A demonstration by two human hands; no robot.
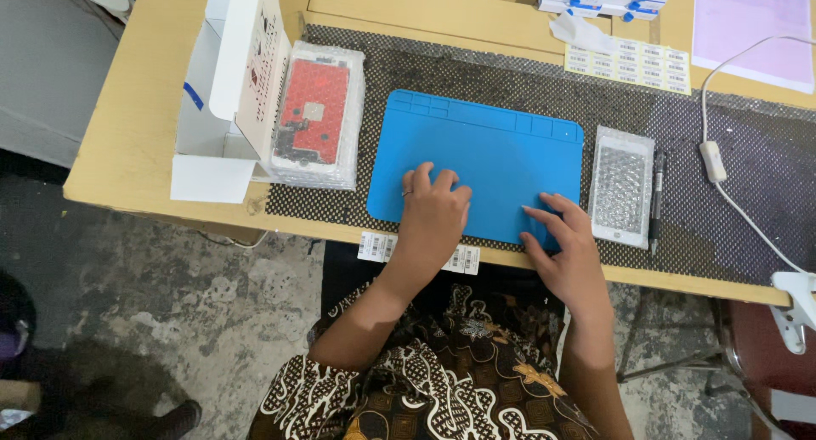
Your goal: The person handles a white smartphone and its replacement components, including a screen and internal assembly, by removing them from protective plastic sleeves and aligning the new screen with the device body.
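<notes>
Blue mat (489, 164): lies flat on the table, long axis running left to right along the table's front edge, slightly skewed so the right end sits a little nearer the person. Its row of small compartments runs along the far edge.

Left hand (433, 210): palm down on the near middle of the mat, fingers loosely curled, grasping nothing. Right hand (568, 240): fingers spread flat on the mat's near right corner, also grasping nothing.

Surface: the mat rests on a black dotted liner (748, 185), which covers a light wooden table (127, 134). Below the front edge is a mottled concrete floor (195, 304).

Edges and room: the mat's near edge sits close to the table's front edge. To the left, a bubble-wrapped red screen part (316, 113) leans against an open white box (225, 74), with a gap of bare liner between it and the mat. Just beside the right edge lies a second bubble-wrapped part (622, 189), then a pen (657, 198). A white cable (722, 176) crosses the liner further right.
</notes>
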